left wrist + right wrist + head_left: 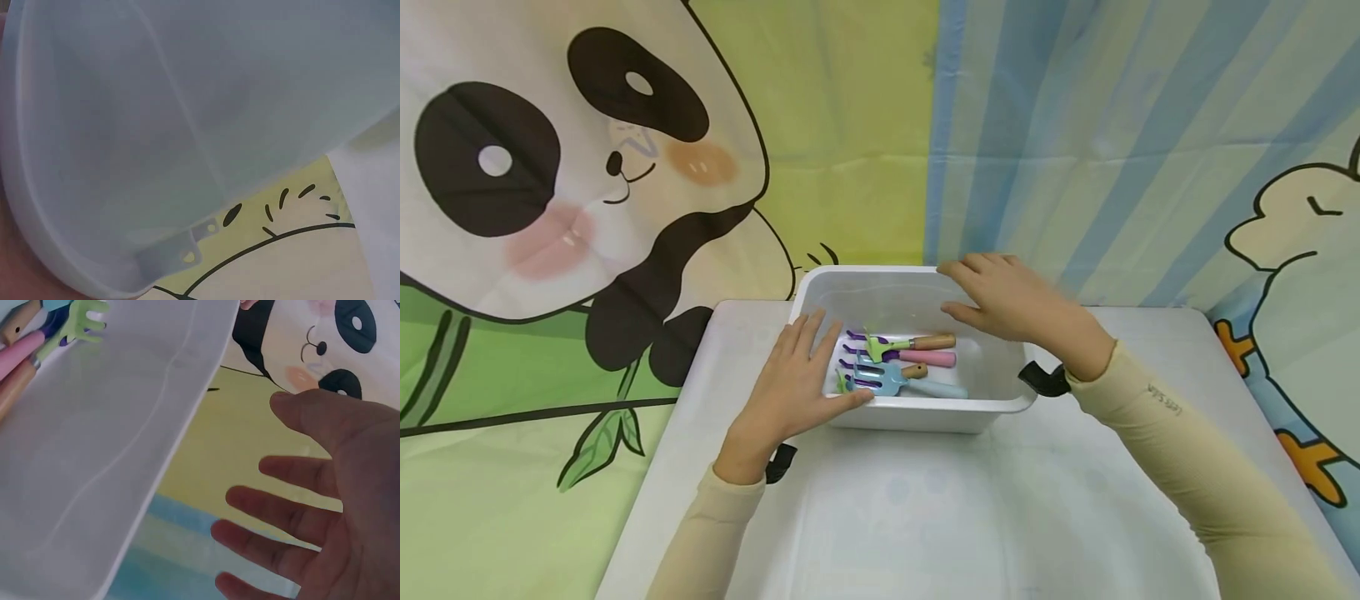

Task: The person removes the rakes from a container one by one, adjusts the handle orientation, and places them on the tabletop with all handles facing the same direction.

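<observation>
A cloth printed with a large panda (572, 200) fills the left of the background, and a table (895, 517) with a pale cover stretches in front of it. Next comes the left hand (786, 383), spread over the near left corner of a white bin (910, 421), its fingers straight and curled round nothing, its thumb by the front rim; how firmly it touches, I cannot tell. The bin sits upright toward the back of the table. Inside, mostly left of the middle, small garden tools lie together: a blue fork (883, 381), a green rake (877, 346) and a pink handle (931, 357), with purple prongs among them and most handles toward the right. Beyond them, the right hand (1011, 304) hovers over the far right part of the bin, fingers parted and holding nothing; the right wrist view shows its fingertips apart from the rim. Blue stripes (1120, 150) cover the background on the right. Steadying the bin seems best done from opposite ends, with even pressure and the rim kept level, since the loose tools could slide. The left end is probably a little heavier, so that side deserves the firmer support.
</observation>
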`<control>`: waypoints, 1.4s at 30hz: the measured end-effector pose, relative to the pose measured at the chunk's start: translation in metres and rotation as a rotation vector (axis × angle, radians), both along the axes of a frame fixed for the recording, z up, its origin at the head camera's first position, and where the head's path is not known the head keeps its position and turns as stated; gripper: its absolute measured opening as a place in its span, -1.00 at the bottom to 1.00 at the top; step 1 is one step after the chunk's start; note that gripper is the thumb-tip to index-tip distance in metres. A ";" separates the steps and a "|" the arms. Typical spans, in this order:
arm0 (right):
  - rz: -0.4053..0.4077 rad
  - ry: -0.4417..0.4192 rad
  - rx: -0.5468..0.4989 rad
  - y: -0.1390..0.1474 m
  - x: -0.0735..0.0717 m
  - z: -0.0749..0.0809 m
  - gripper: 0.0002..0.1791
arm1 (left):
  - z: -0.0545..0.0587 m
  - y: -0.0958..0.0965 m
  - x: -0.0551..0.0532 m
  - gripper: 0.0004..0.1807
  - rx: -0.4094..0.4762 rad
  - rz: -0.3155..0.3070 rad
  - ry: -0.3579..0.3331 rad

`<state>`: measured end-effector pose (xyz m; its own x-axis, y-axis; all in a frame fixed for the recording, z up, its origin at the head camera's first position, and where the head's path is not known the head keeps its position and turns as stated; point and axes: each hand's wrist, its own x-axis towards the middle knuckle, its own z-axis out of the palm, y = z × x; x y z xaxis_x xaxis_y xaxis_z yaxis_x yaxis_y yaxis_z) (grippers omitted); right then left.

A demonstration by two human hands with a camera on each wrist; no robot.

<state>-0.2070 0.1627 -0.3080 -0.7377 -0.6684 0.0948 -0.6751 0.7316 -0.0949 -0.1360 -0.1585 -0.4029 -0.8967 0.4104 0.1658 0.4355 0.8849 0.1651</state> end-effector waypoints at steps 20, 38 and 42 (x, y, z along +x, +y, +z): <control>0.147 -0.838 0.067 -0.080 -0.080 -0.079 -0.78 | -0.009 0.003 -0.002 0.27 -0.026 0.025 -0.018; -0.098 -1.234 0.194 -0.069 -0.086 -0.122 -0.73 | -0.010 0.002 -0.003 0.26 -0.003 0.028 -0.013; -0.124 -1.251 0.206 -0.071 -0.085 -0.132 -0.74 | -0.010 0.003 -0.004 0.26 0.001 0.027 -0.004</control>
<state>-0.2925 0.0916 -0.4402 -0.3067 -0.5082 -0.8048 -0.1343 0.8602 -0.4920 -0.1400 -0.1554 -0.4133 -0.9081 0.3859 0.1626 0.4108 0.8962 0.1677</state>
